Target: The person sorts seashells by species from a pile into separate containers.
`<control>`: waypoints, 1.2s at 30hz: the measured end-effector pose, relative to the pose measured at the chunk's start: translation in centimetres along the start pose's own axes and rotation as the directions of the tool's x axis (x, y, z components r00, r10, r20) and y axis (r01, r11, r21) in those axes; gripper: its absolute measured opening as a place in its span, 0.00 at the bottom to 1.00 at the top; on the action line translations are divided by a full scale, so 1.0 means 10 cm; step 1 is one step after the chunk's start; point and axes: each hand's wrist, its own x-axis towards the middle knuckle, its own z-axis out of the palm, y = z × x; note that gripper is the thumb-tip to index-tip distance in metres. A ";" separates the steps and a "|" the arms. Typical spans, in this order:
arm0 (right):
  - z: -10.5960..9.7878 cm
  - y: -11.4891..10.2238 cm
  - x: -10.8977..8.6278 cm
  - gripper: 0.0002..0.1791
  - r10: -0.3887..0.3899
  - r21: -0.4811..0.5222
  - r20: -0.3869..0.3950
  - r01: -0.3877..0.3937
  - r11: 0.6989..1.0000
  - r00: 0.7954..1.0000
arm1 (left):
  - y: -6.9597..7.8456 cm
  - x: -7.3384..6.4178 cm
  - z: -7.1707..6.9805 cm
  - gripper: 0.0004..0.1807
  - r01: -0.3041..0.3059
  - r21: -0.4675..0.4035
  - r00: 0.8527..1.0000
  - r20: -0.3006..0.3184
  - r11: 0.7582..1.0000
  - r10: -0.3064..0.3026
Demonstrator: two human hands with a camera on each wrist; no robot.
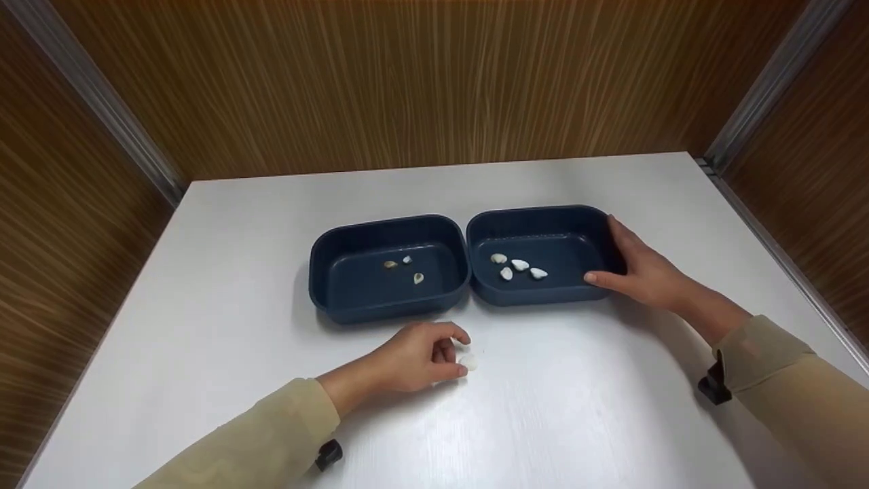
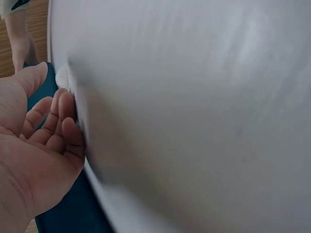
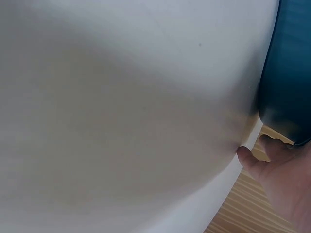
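A white seashell (image 1: 468, 363) lies on the white table in front of two dark blue containers. My left hand (image 1: 421, 356) is beside it, thumb tip right at the shell and index finger bent above with a gap. In the left wrist view the shell (image 2: 62, 77) shows just past the thumb and fingertips. My right hand (image 1: 648, 275) holds the right end of the right container (image 1: 536, 297), thumb over its front rim and fingers along its outer side. Several white shells (image 1: 520, 265) lie in that container.
The left container (image 1: 390, 311) stands against the right one and holds three small shells (image 1: 418, 278), one of them brownish. Wood-grain panels (image 1: 434, 88) rise behind the white table (image 1: 543, 421) and at both sides.
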 end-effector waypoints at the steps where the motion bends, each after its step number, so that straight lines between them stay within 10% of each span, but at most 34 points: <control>1: 0.00 0.00 0.00 0.65 0.000 0.000 0.000 0.000 1.000 1.000 | -0.01 0.00 0.01 0.17 -0.005 0.010 1.000 -0.003 1.000 0.005; 13: 0.00 0.01 0.01 0.65 -0.007 -0.004 -0.005 0.007 1.000 1.000 | -0.06 0.04 0.12 0.14 -0.029 0.160 0.996 -0.081 0.987 0.042; 36: 0.01 -0.01 0.00 0.65 0.013 -0.012 0.003 -0.013 1.000 1.000 | -0.06 0.03 0.13 0.11 -0.025 0.156 0.995 -0.096 0.987 0.040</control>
